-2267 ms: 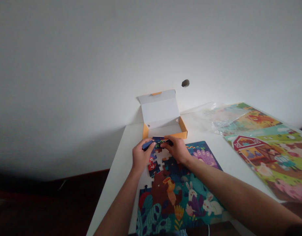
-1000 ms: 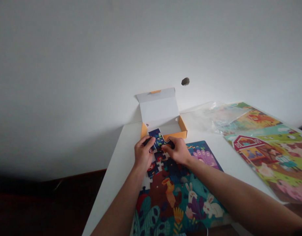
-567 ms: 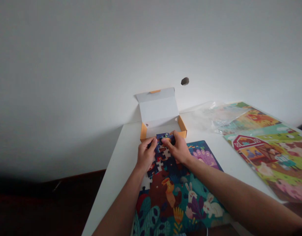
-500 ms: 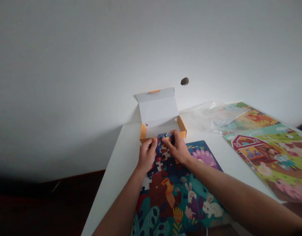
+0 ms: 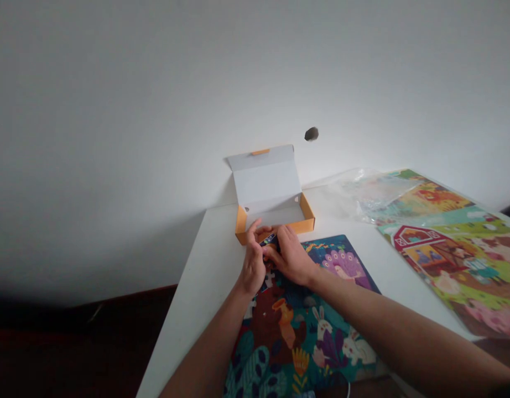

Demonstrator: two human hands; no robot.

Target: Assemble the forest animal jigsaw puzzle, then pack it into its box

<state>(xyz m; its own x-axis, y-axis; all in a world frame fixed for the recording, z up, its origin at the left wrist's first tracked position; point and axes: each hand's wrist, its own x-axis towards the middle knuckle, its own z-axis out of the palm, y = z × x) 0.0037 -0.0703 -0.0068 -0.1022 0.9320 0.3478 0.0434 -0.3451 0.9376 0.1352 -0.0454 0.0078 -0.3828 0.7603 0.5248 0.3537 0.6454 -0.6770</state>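
Dark blue jigsaw puzzle pieces are held between my two hands, just in front of the open box. My right hand is closed on them, its thumb pressing in from the near side. My left hand is turned on edge and cupped against their left side, with one finger raised. How many pieces are there is hidden by the fingers. Beneath my hands lies a picture puzzle with a bear, white rabbits and a purple peacock; its upper left part is covered by my hands.
An orange-edged box stands against the wall with its white lid raised. To the right, clear plastic wrapping lies partly over a bright animal picture. A farm picture is nearer. The white table's left edge drops to a dark floor.
The puzzle pieces have tilted from facing me to a narrow edge view. My left hand has rolled onto its edge and moved right, closer to my right hand, which has lowered slightly.
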